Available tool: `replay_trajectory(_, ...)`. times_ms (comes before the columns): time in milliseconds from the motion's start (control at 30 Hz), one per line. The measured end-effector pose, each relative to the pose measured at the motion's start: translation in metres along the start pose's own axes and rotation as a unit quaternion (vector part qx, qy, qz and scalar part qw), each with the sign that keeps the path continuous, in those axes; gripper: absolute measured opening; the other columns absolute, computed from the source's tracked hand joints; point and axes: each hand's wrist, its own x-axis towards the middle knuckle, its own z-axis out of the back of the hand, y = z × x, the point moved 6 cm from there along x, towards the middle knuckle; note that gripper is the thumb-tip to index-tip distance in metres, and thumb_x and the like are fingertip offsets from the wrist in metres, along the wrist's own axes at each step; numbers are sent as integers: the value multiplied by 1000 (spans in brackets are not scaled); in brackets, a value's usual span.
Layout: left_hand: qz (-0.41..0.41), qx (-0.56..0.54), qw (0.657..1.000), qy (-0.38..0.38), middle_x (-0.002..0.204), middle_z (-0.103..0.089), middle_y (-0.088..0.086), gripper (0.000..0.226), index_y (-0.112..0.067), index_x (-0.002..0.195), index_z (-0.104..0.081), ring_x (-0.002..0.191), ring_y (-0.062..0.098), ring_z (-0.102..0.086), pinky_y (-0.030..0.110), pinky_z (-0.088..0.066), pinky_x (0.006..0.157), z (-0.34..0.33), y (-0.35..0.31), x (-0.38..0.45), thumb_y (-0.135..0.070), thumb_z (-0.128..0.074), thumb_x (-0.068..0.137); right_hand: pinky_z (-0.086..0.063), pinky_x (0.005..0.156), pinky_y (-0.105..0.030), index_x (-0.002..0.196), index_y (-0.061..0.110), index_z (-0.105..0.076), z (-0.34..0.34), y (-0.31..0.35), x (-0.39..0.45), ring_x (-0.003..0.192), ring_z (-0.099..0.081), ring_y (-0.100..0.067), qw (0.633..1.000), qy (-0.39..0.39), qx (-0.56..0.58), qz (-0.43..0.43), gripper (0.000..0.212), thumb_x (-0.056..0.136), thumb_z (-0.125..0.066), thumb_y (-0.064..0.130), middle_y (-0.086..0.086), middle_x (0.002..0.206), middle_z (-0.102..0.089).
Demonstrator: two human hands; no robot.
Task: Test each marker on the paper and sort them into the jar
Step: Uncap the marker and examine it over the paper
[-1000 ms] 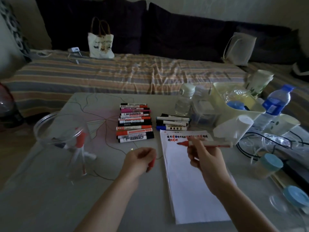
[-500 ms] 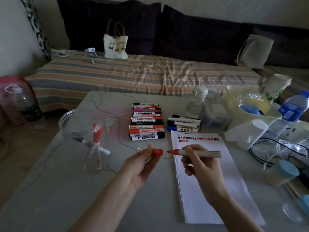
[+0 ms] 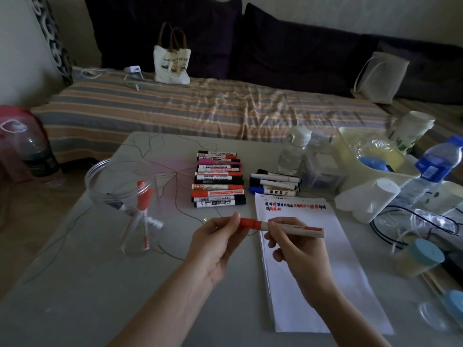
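Note:
A red-capped white marker (image 3: 288, 227) lies level between my hands above the table. My right hand (image 3: 298, 249) grips its barrel. My left hand (image 3: 215, 244) pinches the red cap (image 3: 248, 223), which sits on the marker's tip. Under my right hand is a stack of white paper (image 3: 313, 291) with rows of coloured test marks along its top. A clear plastic jar (image 3: 122, 194) stands at the left with a few markers upright in it. Two piles of markers lie behind: a tall row (image 3: 218, 182) and a smaller group (image 3: 274, 185).
Water bottles (image 3: 292, 152), a pale yellow bin (image 3: 375, 159), white cups (image 3: 370, 199), black cables (image 3: 413, 221) and blue-lidded containers (image 3: 418, 256) crowd the right side. A striped sofa with a tote bag (image 3: 171, 61) runs behind the table. A dark bottle (image 3: 37, 151) stands on the floor at left.
My left hand brought the red cap up to the marker's tip and the cap now sits on it. The view shifted left, so the jar appears nearer the middle.

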Motion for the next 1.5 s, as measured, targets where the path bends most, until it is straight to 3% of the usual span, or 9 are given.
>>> replay_trajectory(233, -21, 23, 998, 55, 92, -74, 17, 32, -1, 99, -66, 84, 24, -73, 22, -58, 70, -11, -4, -10, -4, -74, 69, -55, 60, -25, 94, 11, -74, 10, 3, 6, 66, -66, -16, 999, -26, 2, 22, 19, 79, -70, 21, -10, 77, -72)
replay_trajectory(467, -20, 48, 994, 92, 94, -74, 15, 30, -2, 96, -69, 87, 21, -73, 22, -58, 73, -20, -2, -12, -8, -76, 68, -55, 72, -34, 85, 15, -73, 12, -1, 8, 70, -64, -17, 997, -18, 75, -18, 15, 75, -68, 25, -5, 74, -70)
replay_trajectory(600, -60, 157, 979, 113, 95, -75, 12, 16, -8, 94, -71, 91, 22, -72, 22, -56, 77, -25, -6, -13, -4, -73, 78, -54, 75, -37, 87, 17, -75, 12, -3, 8, 72, -62, -21, 997, 6, 68, -26, 16, 76, -67, 26, -7, 76, -68)
replay_trajectory(833, -157, 279, 941, 112, 86, -76, 2, 16, -19, 86, -74, 83, 17, -74, 23, -56, 79, -23, -10, -17, -4, -74, 79, -58, 72, -27, 86, 7, -70, 13, -11, 3, 72, -63, -17, 997, 37, 61, -29, 19, 79, -64, 24, -5, 75, -68)
replay_trajectory(1000, -173, 287, 933, 128, 86, -76, 4, 17, -17, 86, -72, 83, 19, -74, 24, -56, 78, -22, -8, -22, -2, -74, 79, -55, 74, -28, 90, 3, -67, 12, -15, 1, 74, -60, -19, 996, 57, 50, -39, 26, 81, -63, 27, -6, 77, -65)
replay_trajectory(1133, -204, 297, 923, 137, 86, -76, 3, 16, -12, 90, -72, 82, 18, -74, 21, -56, 76, -22, -11, -27, -1, -74, 79, -51, 76, -31, 91, 5, -68, 8, -18, -1, 74, -55, -20, 991, 83, 84, -58, 41, 76, -74, 43, -8, 77, -61)
replay_trajectory(1267, -208, 276, 929, 133, 88, -76, 4, 19, -14, 92, -71, 84, 17, -73, 20, -55, 76, -22, -18, -24, 0, -73, 79, -52, 67, -26, 101, 5, -68, 0, -13, -1, 69, -54, -16, 980, 84, 162, -84, 30, 79, -65, 25, -5, 71, -58)
replay_trajectory(1367, -204, 246, 939, 125, 90, -75, 6, 24, -13, 97, -71, 84, 19, -72, 21, -54, 76, -18, -31, -20, 4, -71, 79, -49, 64, -27, 104, 6, -69, 10, -12, 2, 64, -54, -13, 975, 67, 176, -120, 37, 80, -61, 32, -3, 71, -57)
replay_trajectory(1500, -198, 179, 957, 115, 98, -74, 13, 29, -10, 106, -67, 91, 27, -72, 32, -57, 82, -10, -42, -16, 7, -68, 82, -53, 67, -27, 96, 4, -71, 21, -13, 3, 69, -62, -16, 994, 41, 59, -81, 29, 80, -66, 27, -7, 77, -66)
